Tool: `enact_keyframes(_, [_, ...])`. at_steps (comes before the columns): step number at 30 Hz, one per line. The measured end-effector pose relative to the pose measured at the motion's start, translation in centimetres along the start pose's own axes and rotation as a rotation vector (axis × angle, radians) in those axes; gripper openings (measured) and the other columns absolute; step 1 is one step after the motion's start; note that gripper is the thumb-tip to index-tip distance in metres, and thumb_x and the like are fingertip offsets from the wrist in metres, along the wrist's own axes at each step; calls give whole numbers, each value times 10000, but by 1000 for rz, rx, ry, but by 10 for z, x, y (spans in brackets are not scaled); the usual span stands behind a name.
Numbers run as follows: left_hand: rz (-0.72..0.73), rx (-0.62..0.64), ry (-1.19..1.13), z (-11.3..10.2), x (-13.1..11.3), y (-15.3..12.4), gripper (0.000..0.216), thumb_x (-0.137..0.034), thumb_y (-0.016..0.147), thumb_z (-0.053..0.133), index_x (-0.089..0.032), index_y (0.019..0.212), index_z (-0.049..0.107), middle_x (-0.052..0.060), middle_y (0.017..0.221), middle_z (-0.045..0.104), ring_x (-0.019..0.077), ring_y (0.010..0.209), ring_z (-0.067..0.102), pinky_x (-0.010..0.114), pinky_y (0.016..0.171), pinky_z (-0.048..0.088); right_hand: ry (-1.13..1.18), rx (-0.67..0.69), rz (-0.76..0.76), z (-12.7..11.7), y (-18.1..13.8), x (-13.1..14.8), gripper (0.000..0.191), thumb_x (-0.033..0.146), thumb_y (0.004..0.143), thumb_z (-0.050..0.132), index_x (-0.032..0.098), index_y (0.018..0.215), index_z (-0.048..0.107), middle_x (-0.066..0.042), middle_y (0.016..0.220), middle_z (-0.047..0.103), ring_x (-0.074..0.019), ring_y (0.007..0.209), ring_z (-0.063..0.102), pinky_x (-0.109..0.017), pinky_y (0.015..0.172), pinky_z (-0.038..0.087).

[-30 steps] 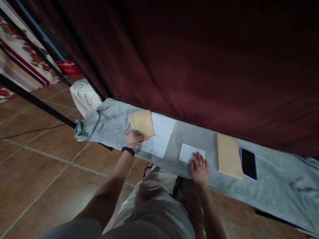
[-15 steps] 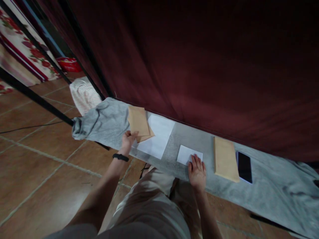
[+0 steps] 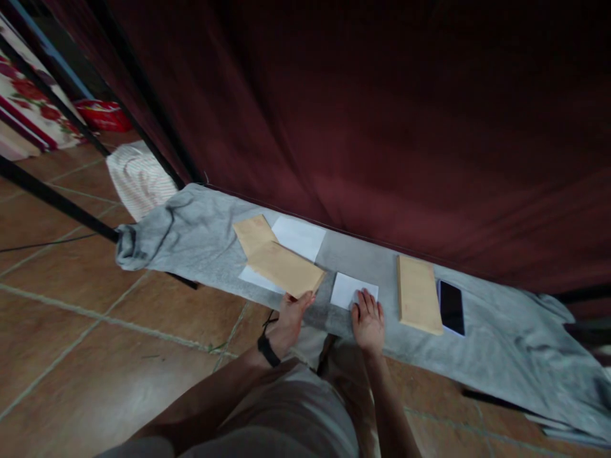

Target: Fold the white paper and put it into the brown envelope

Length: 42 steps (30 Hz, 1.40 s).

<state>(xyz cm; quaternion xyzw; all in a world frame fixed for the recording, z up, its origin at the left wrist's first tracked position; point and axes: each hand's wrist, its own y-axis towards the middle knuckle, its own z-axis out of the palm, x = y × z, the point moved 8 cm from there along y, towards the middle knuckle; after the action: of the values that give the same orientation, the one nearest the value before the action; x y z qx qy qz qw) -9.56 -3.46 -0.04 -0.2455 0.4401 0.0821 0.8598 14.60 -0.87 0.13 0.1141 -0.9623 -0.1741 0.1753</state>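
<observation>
My left hand grips the near edge of a brown envelope, holding it slanted over a white sheet. Another brown envelope lies under it at the left. My right hand lies flat, fingers spread, pressing on a small folded white paper. All of this rests on a grey cloth spread over a low surface.
A stack of brown envelopes lies to the right of my right hand, with a black phone beside it. A dark red curtain hangs right behind. A striped white bundle and tiled floor are at left.
My left hand has carried one brown envelope from the pile at the left toward the middle, close to my right hand. My right hand has stayed on the folded paper.
</observation>
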Motion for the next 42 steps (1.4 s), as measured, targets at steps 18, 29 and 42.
enact_keyframes(18, [349, 534, 1064, 51, -27, -20, 306, -268, 900, 669, -192, 1196, 673, 141, 1327, 650, 296, 1315, 566, 485, 1141, 424, -37, 37, 27, -3, 1, 2, 480, 330, 1072, 334, 202, 1508, 490, -103, 1569, 499, -237, 1455, 434, -486, 1231, 257])
enact_keyframes(29, [753, 714, 1991, 51, -15, 33, 773, -547, 939, 631, -155, 1562, 398, 212, 1641, 346, 369, 1551, 256, 613, 1240, 181, -31, 53, 38, -3, 2, 0, 473, 316, 1066, 351, 193, 1502, 489, -114, 1563, 504, -232, 1459, 420, -493, 1231, 250])
enact_keyframes(42, [1040, 679, 1955, 48, -1, -1, 490, -358, 1053, 439, -172, 1503, 489, 138, 1598, 454, 265, 1510, 375, 492, 1267, 224, 347, 95, 132, -1, 30, 46, 422, 280, 1007, 412, 175, 1352, 631, -143, 1374, 656, -240, 1282, 582, -413, 1095, 463])
